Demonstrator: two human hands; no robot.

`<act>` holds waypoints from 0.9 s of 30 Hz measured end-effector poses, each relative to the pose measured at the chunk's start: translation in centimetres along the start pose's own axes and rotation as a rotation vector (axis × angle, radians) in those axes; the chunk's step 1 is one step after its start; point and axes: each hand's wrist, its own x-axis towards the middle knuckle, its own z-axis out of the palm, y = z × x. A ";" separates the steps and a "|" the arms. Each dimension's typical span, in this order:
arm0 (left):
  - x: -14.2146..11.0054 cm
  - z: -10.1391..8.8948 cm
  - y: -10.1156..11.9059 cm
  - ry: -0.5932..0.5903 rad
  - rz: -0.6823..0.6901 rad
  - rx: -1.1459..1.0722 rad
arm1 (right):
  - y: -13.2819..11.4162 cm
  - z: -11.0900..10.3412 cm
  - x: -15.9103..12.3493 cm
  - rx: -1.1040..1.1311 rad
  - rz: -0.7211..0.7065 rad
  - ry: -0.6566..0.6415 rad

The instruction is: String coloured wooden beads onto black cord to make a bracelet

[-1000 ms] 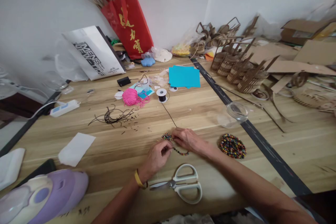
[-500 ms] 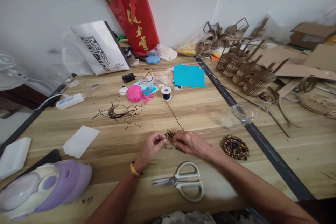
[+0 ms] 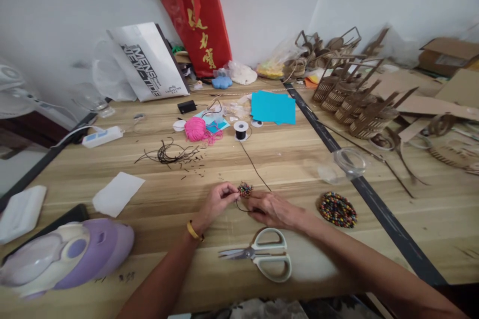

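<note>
A small pile of multicoloured beads (image 3: 245,189) lies on the wooden table between my hands. My left hand (image 3: 219,203) pinches the thin black cord (image 3: 241,208) at the left edge of this pile; whether a bead is also in the pinch is too small to tell. The cord loops down from those fingertips to my right hand (image 3: 275,209), which rests low on the table with its fingers closed on it. The beads strung on the cord are hidden under that hand. Beyond, the cord runs up to a white spool (image 3: 241,128).
White-handled scissors (image 3: 258,254) lie in front of my hands. A coil of strung beads (image 3: 338,209) sits to the right, below a clear plastic container (image 3: 350,162). Cut black cords (image 3: 168,153), pink yarn (image 3: 195,129) and blue sheets (image 3: 273,107) lie farther back.
My left hand has moved from in front of the bead pile to its left edge. My right hand has slid down along the cord, covering the strung beads. The view has shifted slightly left.
</note>
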 end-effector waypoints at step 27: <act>0.8 -1.1 -0.1 -0.150 -0.025 0.017 | 0.3 0.4 -1.4 0.225 0.018 0.090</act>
